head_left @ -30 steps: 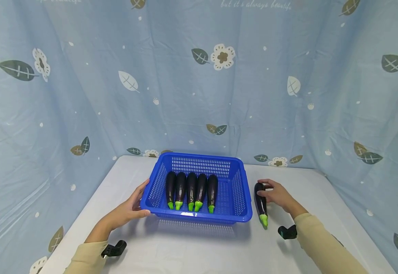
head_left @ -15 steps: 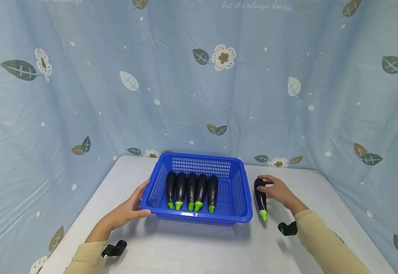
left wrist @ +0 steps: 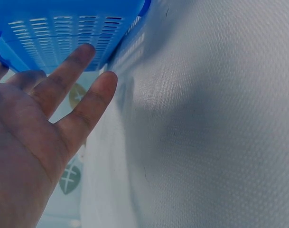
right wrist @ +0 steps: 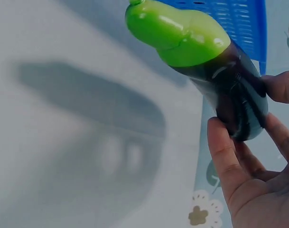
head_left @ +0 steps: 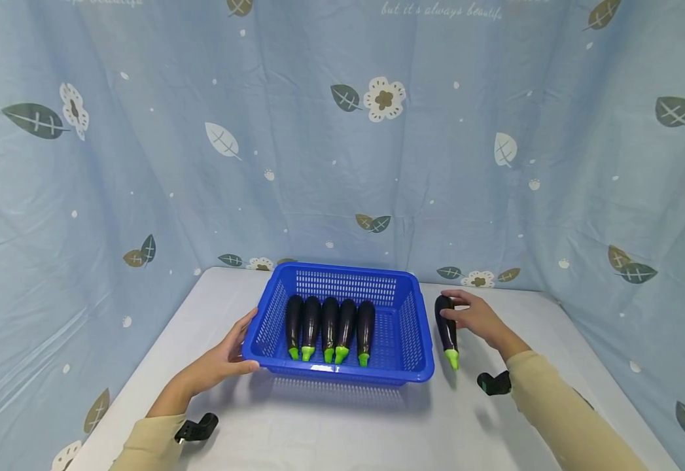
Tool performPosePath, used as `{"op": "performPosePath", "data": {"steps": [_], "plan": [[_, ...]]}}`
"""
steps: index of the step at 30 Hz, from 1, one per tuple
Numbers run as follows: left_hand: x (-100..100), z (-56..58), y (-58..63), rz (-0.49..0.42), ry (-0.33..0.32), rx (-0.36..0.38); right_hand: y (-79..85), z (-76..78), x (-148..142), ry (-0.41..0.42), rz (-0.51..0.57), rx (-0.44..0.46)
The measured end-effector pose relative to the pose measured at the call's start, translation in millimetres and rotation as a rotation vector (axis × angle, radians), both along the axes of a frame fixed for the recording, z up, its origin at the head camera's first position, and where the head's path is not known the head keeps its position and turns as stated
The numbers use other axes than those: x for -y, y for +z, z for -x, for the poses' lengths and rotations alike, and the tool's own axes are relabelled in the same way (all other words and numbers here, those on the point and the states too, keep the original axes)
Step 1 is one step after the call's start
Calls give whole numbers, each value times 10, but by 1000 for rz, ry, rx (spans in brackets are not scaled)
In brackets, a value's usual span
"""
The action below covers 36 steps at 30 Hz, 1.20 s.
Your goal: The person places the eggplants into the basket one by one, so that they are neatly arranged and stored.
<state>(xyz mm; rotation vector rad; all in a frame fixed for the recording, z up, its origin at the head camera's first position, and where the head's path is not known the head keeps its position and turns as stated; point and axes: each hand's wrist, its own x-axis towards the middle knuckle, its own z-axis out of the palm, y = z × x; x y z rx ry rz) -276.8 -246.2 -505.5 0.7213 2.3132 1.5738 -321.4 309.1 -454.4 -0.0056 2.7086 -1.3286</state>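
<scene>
A blue plastic basket [head_left: 417, 340] stands on the white table, with several dark purple eggplants [head_left: 330, 326] lying side by side in it, green stems toward the front. My left hand [head_left: 224, 356] rests against the basket's front left corner. In the left wrist view its fingers [left wrist: 89, 104] look fairly straight beside the slotted wall. To the basket's right, my right hand [head_left: 476, 319] holds one more eggplant [head_left: 447, 330] between thumb and fingers near its rounded end. The right wrist view shows that eggplant's green stem end [right wrist: 191, 35] above the tabletop, apart from its shadow.
The white table [head_left: 342, 425] meets a blue patterned curtain [head_left: 342, 163] at the back and both sides. Inside the basket, bare floor shows right of the eggplant row. Black wrist cameras [head_left: 197, 428] stick out from both sleeves.
My right hand has raised the eggplant, and it sits farther back and higher in the head view than before. The left hand and the basket have stayed put.
</scene>
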Motion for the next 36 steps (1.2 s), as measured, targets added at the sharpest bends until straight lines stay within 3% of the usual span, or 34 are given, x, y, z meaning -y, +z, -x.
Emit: {"op": "performPosePath", "data": {"steps": [16,26,36], "plan": [[7,3,-14,18,9,-12,247,55,152,33,29,-46],[-5,5,-6,17,6,-5,317,143,200,44,57,-64],[-9,5,-9,22,5,-14,421,216,452,66,114,-64]]}}
